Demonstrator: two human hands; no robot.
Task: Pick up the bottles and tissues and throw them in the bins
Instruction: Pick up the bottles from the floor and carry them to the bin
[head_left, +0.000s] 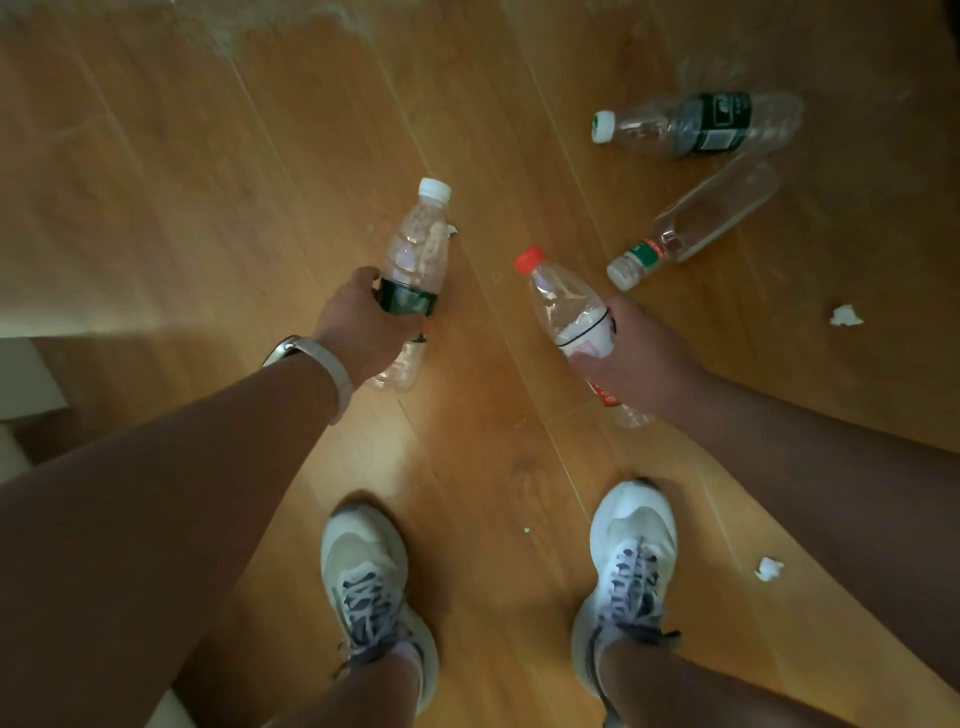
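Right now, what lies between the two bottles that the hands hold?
Nothing: in the head view only bare wooden floor shows between the white-capped bottle and the red-capped bottle.

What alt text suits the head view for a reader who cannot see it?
The left hand grips a white-capped bottle, the right hand a red-capped bottle, above a wooden floor. Two more bottles and two tissues lie there.

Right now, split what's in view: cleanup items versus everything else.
Job: white-capped bottle in left hand; red-capped bottle in right hand; dark-labelled bottle, green-collared bottle, far tissue wad, near tissue wad on the floor.
Just there: left sneaker, right sneaker, wristband.
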